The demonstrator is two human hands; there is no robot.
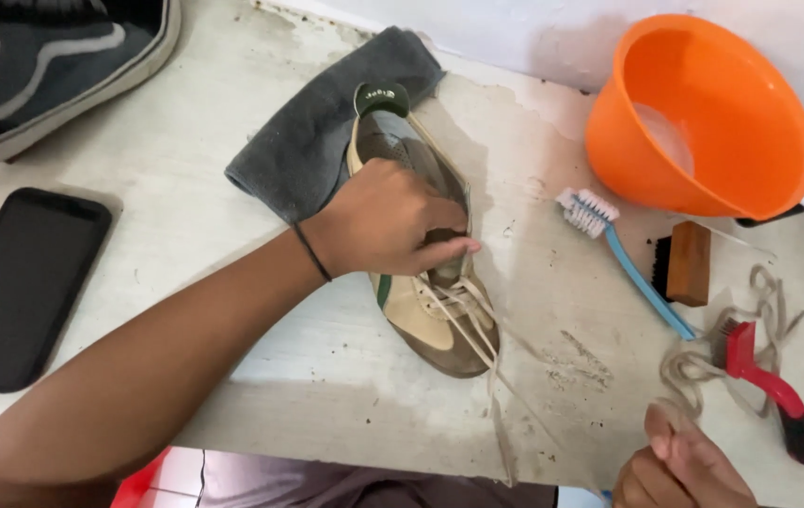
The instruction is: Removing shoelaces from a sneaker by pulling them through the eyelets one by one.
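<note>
A worn beige sneaker (439,320) with a green stripe lies on a scuffed white table (232,235), its toe pointing toward me. My left hand (388,221) presses down on the shoe's middle, fingers curled over the tongue. Pale laces (491,367) run loose from the eyelets toward the lower right. My right hand (679,466), at the bottom edge, pinches the end of one lace between thumb and fingers and holds it stretched.
A grey cloth (317,127) lies under the heel. An orange basin (703,113) stands at back right. Nearby are a blue toothbrush (632,268), a wooden brush (684,263), a red-handled brush (769,381) on a loose lace, a black phone (21,287) and a dark sneaker (54,66).
</note>
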